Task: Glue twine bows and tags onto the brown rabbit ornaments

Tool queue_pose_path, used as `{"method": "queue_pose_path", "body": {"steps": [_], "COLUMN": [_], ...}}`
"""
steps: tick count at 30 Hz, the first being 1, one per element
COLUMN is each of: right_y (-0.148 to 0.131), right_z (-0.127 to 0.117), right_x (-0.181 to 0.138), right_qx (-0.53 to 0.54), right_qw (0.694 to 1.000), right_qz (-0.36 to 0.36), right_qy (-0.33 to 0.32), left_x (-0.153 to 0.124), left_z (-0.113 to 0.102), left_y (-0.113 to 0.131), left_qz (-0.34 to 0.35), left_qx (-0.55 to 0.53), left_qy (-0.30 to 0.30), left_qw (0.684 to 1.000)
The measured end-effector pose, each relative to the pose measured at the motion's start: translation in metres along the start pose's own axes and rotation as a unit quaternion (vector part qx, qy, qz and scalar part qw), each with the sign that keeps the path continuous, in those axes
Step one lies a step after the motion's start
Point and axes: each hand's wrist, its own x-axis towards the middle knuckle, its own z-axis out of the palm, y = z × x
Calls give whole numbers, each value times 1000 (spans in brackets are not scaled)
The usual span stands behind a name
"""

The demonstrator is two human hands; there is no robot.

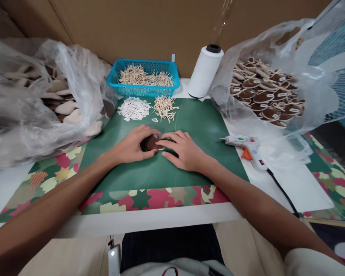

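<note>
Between my hands, on the green mat (161,176), is a small brown shoe (153,143) with a pale edge. My left hand (136,145) curls around its left side, thumb and fingers on it. From the right, my right hand (184,149) grips it with thumb and fingertips, covering much of that end. Just beyond my hands lie a pile of small white labels (134,109) and a heap of cream cord bows (164,107). One loose label (154,120) sits apart from the pile.
A blue basket (143,92) of cord bows and a white thread cone (206,71) stand at the back. Plastic bags flank the mat: pale pieces (66,108) left, finished little brown shoes (264,96) right. A glue gun (248,147) lies right, its cord trailing forward. A fan (333,69) stands far right.
</note>
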Motion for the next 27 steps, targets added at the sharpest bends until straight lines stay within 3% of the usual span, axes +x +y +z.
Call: {"method": "queue_pose_path", "body": {"steps": [11, 27], "right_y": [-2, -2], "right_z": [0, 0], "right_x": [0, 0], "right_qx": [-20, -9], "right_qw": [1000, 1000], "right_qz": [-3, -3], "right_qy": [8, 4], "left_x": [0, 4], "left_z": [5, 3], "left_y": [-6, 0], "left_qz": [3, -80], "left_qx": [45, 18], "left_qy": [24, -4], "left_qw": [999, 997]}}
